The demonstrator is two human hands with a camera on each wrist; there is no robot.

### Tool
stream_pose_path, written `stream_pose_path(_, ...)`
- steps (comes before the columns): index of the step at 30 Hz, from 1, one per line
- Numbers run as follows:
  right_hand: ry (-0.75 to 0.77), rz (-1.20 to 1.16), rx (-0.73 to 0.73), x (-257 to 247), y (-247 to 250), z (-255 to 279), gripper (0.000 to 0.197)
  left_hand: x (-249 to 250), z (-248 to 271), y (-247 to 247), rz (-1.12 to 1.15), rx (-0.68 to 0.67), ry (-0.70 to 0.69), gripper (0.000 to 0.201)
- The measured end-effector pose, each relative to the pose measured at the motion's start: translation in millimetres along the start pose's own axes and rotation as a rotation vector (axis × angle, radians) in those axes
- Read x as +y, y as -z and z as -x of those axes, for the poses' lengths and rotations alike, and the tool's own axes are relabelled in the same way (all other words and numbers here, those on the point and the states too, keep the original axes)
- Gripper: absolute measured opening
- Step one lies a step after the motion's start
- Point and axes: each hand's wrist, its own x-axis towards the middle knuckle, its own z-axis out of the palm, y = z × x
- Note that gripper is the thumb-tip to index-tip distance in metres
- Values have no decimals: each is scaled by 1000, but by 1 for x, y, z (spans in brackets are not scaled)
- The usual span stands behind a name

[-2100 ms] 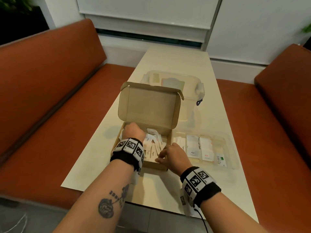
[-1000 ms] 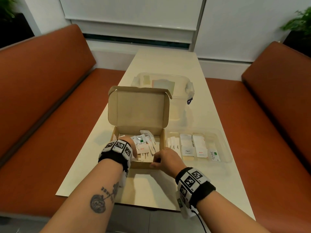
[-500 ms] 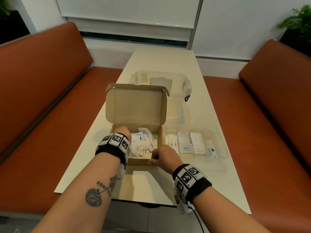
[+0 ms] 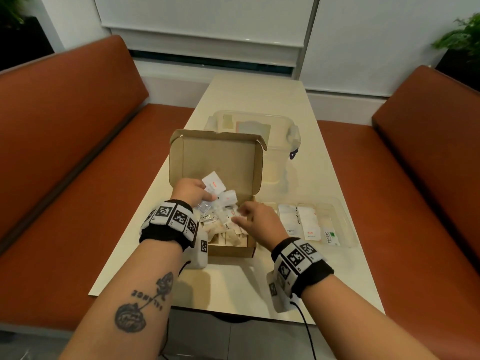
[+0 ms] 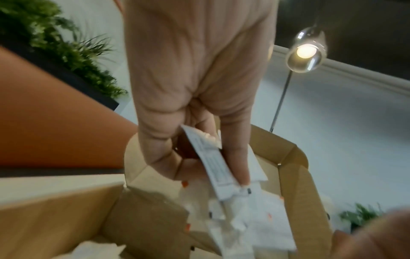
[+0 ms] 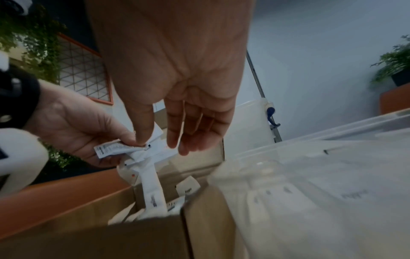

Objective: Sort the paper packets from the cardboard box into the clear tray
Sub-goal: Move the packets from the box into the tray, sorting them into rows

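Note:
An open cardboard box (image 4: 228, 252) sits on the table with several white paper packets (image 4: 226, 235) loose inside. My left hand (image 4: 207, 196) is raised over the box and pinches a bunch of packets (image 4: 215, 185) between thumb and fingers; the left wrist view shows that bunch (image 5: 213, 161) in the grip. My right hand (image 4: 237, 216) reaches in from the right with loose fingers, and its thumb (image 6: 142, 138) touches the held bunch (image 6: 115, 149). Right of the box lies the clear tray (image 4: 348, 229), with several packets (image 4: 288, 219) in rows.
The box lid (image 4: 218, 162) stands upright behind my hands. A clear lidded container (image 4: 280, 131) sits behind the box. The pale table (image 4: 324, 172) is narrow, with orange benches (image 4: 78, 152) on both sides and its front edge near my forearms.
My left hand has come up out of the box with a bunch of packets. My right hand has left the box's front right corner and moved up to that bunch.

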Motion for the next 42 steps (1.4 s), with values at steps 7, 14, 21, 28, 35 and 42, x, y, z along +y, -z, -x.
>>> stream_pose_path(7, -216, -429, 138, -9, 8, -21, 43, -4, 2, -7, 484, -189, 91, 30)
stream_pose_path(14, -281, -714, 99, -10, 8, -29, 22, -9, 4, -26, 599, -317, 158, 28)
stream_pose_path(21, -302, -813, -10, -4, 5, -24, 23, -14, 3, -38, 559, -400, 167, 32)
stream_pose_path(28, -305, -758, -20, -1, 4, -25, 36, -13, 3, -42, 684, -464, 189, 33)
stream_pose_path(35, -333, -750, 51, 4, 0, -28, 37, -11, -1, -52, 879, -341, 257, 29)
stream_pose_path(42, -337, -777, 163, 9, 2, -30, 28, -16, -8, -54, 911, -271, 489, 27)
